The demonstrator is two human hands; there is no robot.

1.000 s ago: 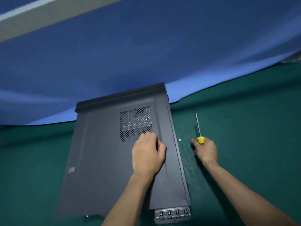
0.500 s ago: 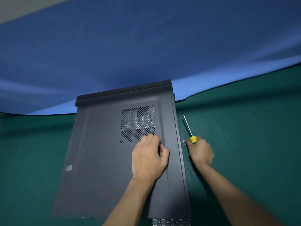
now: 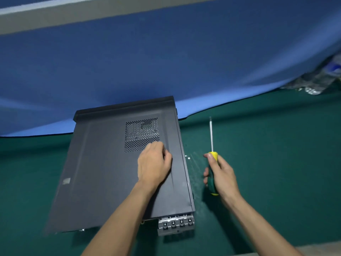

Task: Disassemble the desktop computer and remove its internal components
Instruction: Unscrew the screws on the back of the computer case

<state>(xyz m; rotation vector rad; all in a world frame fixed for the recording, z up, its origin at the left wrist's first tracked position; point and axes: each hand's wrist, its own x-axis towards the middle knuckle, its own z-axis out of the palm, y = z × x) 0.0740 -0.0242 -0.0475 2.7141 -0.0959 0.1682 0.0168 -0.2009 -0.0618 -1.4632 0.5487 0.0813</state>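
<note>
We see a dark grey, nearly black computer case (image 3: 103,172) with a square patch of small round holes (image 3: 141,134) in a dotted grid, and a small pale sticker (image 3: 66,181) near its left edge. It lies on a deep green surface (image 3: 276,163), where two tiny silver screws (image 3: 187,157) glint, below a bright blue cloth (image 3: 166,61) topped by a grey band (image 3: 92,13). The screwdriver (image 3: 212,163) has a yellow and green handle with a silvery shaft.
</note>
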